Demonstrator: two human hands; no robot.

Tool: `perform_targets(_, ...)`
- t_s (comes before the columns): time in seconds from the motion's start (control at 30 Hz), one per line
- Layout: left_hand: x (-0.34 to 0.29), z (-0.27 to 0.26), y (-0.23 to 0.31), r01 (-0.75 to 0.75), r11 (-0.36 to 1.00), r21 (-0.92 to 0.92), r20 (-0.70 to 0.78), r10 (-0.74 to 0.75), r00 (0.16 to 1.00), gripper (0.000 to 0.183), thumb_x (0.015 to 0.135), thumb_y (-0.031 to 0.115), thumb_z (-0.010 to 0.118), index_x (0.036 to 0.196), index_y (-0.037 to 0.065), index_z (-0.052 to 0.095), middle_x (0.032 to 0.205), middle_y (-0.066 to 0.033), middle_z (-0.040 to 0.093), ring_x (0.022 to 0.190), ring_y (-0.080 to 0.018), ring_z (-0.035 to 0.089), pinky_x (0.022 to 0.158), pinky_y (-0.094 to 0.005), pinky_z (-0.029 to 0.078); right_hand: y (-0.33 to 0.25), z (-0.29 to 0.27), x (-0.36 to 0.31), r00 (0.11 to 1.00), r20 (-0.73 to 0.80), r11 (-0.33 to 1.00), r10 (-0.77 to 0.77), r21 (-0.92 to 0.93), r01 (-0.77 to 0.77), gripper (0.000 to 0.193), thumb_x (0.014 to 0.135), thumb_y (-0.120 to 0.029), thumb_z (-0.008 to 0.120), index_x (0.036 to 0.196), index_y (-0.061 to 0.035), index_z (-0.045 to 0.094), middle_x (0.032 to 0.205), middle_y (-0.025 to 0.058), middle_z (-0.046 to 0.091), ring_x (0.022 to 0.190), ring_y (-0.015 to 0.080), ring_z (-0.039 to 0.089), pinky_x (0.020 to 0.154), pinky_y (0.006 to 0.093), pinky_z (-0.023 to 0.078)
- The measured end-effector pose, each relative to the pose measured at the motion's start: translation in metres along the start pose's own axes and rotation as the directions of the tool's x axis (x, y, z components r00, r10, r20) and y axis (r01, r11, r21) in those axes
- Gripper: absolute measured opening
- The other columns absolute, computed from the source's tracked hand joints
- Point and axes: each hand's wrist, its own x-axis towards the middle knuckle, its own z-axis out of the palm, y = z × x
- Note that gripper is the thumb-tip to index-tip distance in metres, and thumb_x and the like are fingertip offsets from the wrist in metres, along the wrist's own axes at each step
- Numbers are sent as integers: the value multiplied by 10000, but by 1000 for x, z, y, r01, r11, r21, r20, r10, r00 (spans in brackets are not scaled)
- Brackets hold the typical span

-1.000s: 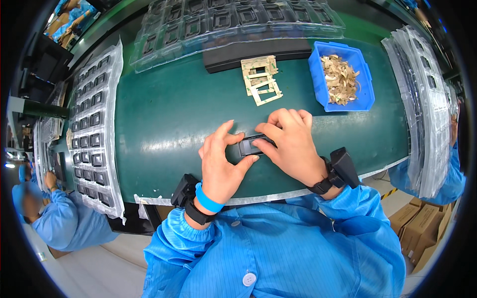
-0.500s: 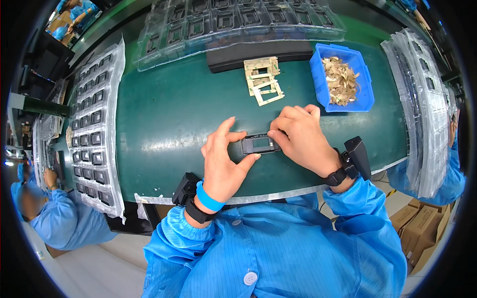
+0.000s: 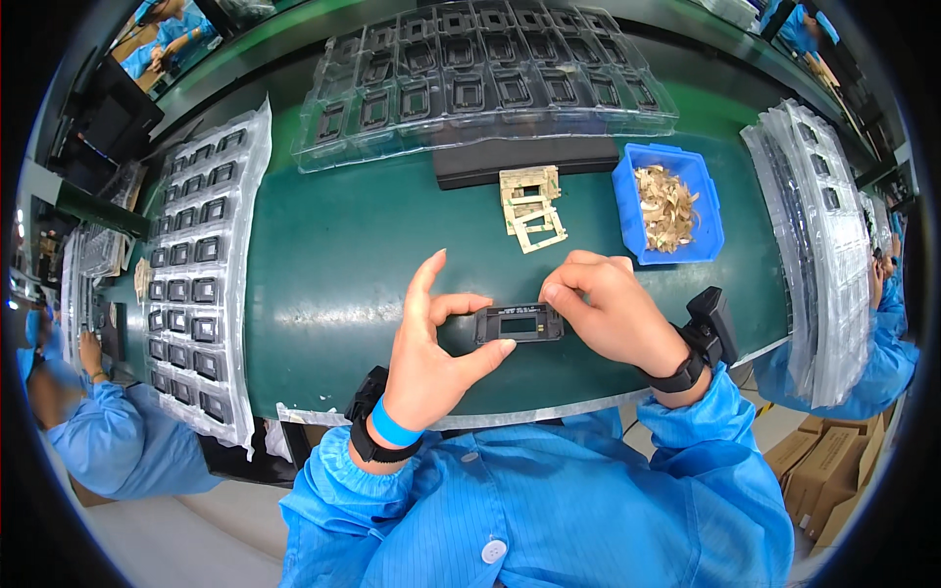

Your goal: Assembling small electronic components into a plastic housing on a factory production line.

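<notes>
A small black plastic frame point(image 3: 520, 324) with a rectangular window is held just above the green table, its face with pale markings turned up. My left hand point(image 3: 424, 343) grips its left end between thumb and index finger, the other fingers raised. At the upper right corner of the frame, the thumb and index finger of my right hand point(image 3: 618, 314) are pinched together, the other fingers curled. Whatever lies between those right fingertips is hidden. Beyond the frame lie stacked tan frame-shaped adhesive sheets point(image 3: 530, 208).
A blue bin point(image 3: 627, 230) of tan scraps stands at the right. At the back, clear trays point(image 3: 392, 147) of black frames rest near a long black block point(image 3: 470, 169). More trays line the left point(image 3: 235, 265) and right point(image 3: 799, 284) sides. Co-workers sit beyond both sides.
The black frame has tilted, so its marked upper face shows more. My right fingertips have shifted from its right end to its upper right corner. The whole view has dropped slightly.
</notes>
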Motion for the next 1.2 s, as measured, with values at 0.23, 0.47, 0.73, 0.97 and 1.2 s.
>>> perform_targets(0.23,4,-16,0,-163,975,148,70,154,986,1016,677,15,843,1491,34,235,1138,-125,642,1114,-205,578,1026,-385,400,-20,-8,19,976,216,999,19,36,-27,168,837,-213,691,798,-58,641,718,107,616,702,287,618,602,401,463)
perform_targets(0.47,30,-14,-29,-266,942,203,-158,299,941,817,761,161,828,1430,27,379,956,-74,638,810,-164,570,778,-322,490,-29,-20,108,994,-107,998,-5,-65,-2,185,900,-183,653,853,-12,602,628,22,569,584,89,532,534,280,436)
perform_targets(0.73,32,1,-48,-434,815,383,150,409,900,564,825,140,707,1321,15,470,741,-110,646,686,-331,637,654,-432,507,-37,19,257,983,-132,984,131,138,-113,163,833,-185,649,803,-25,634,661,93,685,572,183,670,581,329,535)
perform_targets(0.97,30,6,-55,-430,812,394,180,391,903,487,835,163,684,1270,36,506,849,-137,660,809,-329,642,727,-439,484,-37,77,353,955,-294,998,40,-44,-55,151,790,-154,634,850,-15,629,695,130,690,610,247,693,630,366,553)
perform_targets(1.2,25,8,-63,-432,806,404,165,400,901,448,854,166,663,1267,58,527,881,-100,641,857,-292,621,756,-408,452,-45,102,400,974,-211,847,-83,-531,-42,216,764,-193,598,874,-41,705,893,202,708,873,363,688,791,427,546)
